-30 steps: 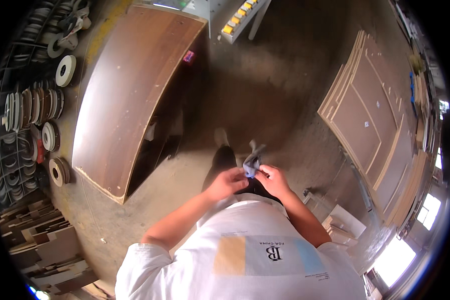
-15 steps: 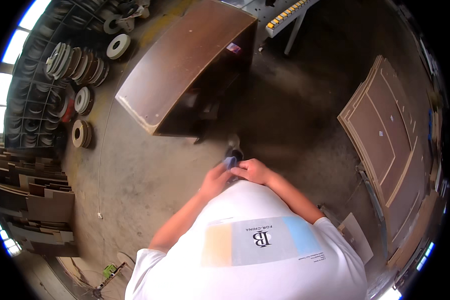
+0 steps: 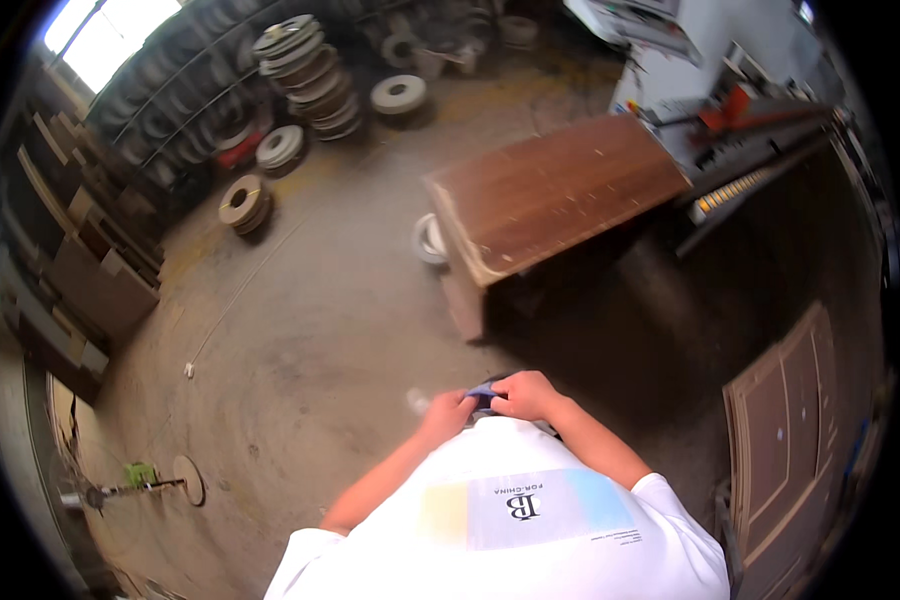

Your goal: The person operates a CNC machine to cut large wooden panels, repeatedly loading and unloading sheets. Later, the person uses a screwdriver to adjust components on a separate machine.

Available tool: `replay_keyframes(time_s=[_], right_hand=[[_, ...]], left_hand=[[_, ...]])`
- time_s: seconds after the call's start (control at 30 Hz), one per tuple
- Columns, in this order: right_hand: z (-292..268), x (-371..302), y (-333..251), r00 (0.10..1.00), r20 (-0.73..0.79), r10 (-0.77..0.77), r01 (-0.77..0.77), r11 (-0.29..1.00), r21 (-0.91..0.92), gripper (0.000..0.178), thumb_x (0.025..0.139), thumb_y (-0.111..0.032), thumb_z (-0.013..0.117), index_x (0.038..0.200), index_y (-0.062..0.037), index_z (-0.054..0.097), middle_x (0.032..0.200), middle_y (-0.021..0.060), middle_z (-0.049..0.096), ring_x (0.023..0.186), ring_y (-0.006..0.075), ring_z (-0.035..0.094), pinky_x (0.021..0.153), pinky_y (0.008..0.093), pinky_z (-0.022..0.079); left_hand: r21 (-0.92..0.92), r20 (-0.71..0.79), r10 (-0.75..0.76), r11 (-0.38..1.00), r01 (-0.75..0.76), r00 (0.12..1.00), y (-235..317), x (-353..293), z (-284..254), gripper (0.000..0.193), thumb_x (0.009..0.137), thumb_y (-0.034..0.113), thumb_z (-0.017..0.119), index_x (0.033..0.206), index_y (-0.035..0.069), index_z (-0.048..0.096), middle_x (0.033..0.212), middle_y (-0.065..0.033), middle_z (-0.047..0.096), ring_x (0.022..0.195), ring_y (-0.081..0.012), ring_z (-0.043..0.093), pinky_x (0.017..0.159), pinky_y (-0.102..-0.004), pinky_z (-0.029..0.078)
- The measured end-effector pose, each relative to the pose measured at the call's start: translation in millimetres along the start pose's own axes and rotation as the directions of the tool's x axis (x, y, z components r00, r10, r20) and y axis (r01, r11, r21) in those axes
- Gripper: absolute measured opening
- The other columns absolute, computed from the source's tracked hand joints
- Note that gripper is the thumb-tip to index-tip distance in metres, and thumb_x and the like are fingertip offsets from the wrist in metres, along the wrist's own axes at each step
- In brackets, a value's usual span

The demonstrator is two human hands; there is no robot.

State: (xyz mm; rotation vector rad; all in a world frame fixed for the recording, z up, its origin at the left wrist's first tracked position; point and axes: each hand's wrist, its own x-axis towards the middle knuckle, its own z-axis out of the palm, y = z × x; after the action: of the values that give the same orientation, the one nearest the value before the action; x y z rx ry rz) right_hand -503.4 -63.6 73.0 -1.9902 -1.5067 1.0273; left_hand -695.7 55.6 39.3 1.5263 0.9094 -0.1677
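Note:
Just in front of my waist, both hands meet at a small piece of bluish cloth (image 3: 482, 392) with a dark gap in it; its exact kind does not show. My left hand (image 3: 446, 414) is closed on the cloth's left side. On the opposite side, the bent fingers of my right hand (image 3: 525, 396) grip it. The two hands are close together, and the cloth bridges the short space between them. Ahead and to the right stands a brown wooden worktable (image 3: 570, 190) with worn, chipped edges.
Edge-banding rolls (image 3: 245, 202) lie on the floor at the far left, beside a tall roll stack (image 3: 318, 85). Boards (image 3: 105, 285) lean at the left, and flat panels (image 3: 790, 420) are piled at the right. A machine (image 3: 740, 120) stands beyond the table. A cord (image 3: 240, 295) crosses the floor.
My view has swung left and lifted, so the table now sits farther right and the machine behind it shows. The bluish cloth is stretched wider between my hands, which both still hold it.

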Motion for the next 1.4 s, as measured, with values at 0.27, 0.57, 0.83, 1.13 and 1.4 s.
replay_keyframes(time_s=[0.27,0.57,0.83,1.13,1.4], right_hand=[[55,214,-165,0.783,-0.021,-0.621,0.621,0.783,0.004,0.02,0.085,-0.019,0.076,0.101,-0.0107,0.068,0.104,0.0063,0.071,0.097,0.0286,0.067,0.078,0.041,0.057],[25,367,-228,0.733,0.108,-0.672,0.67,0.74,0.056,0.02,0.087,-0.022,0.073,0.103,-0.0104,0.068,0.105,0.0055,0.072,0.1,0.0287,0.067,0.079,0.0422,0.058],[-41,575,-200,0.806,0.395,-0.441,0.509,0.856,-0.083,0.054,0.084,-0.059,0.071,0.096,-0.0067,0.074,0.084,0.0133,0.073,0.078,0.0346,0.071,0.07,0.0435,0.056],[-150,829,-109,0.829,0.548,-0.109,-0.255,0.799,0.544,0.066,0.088,-0.057,0.071,0.12,0.0003,0.062,0.121,0.0132,0.067,0.112,0.0254,0.064,0.096,0.0402,0.051],[-258,981,-42,0.938,0.071,0.338,-0.059,-0.046,0.997,0.03,0.088,-0.011,0.052,0.115,-0.0031,0.064,0.104,0.0067,0.065,0.105,0.0213,0.062,0.097,0.0366,0.049]], left_hand=[[-0.288,-0.162,-0.107,0.956,0.056,0.981,-77,-7,-207,0.029,0.1,0.026,0.056,0.102,0.002,0.073,0.09,-0.0077,0.073,0.085,-0.0152,0.068,0.075,-0.0309,0.054],[-0.977,-0.001,-0.026,0.213,0.005,1.0,-24,66,-327,0.025,0.105,0.019,0.047,0.119,0.006,0.063,0.114,-0.0092,0.067,0.103,-0.0213,0.066,0.082,-0.0368,0.057],[-0.493,-0.407,-0.252,0.87,0.021,0.878,-22,212,-478,0.031,0.096,0.027,0.06,0.1,0.001,0.076,0.087,-0.0087,0.073,0.082,-0.0175,0.067,0.076,-0.0326,0.052],[0.439,-0.465,0.361,0.887,-0.143,0.808,156,430,-562,0.032,0.095,0.03,0.063,0.072,0.006,0.064,0.074,-0.0158,0.066,0.068,-0.0386,0.064,0.061,-0.0482,0.049],[0.732,-0.142,0.525,0.626,-0.268,0.839,282,631,-671,0.033,0.094,0.036,0.06,0.076,0.012,0.074,0.079,-0.013,0.072,0.075,-0.0343,0.069,0.07,-0.0474,0.053]])
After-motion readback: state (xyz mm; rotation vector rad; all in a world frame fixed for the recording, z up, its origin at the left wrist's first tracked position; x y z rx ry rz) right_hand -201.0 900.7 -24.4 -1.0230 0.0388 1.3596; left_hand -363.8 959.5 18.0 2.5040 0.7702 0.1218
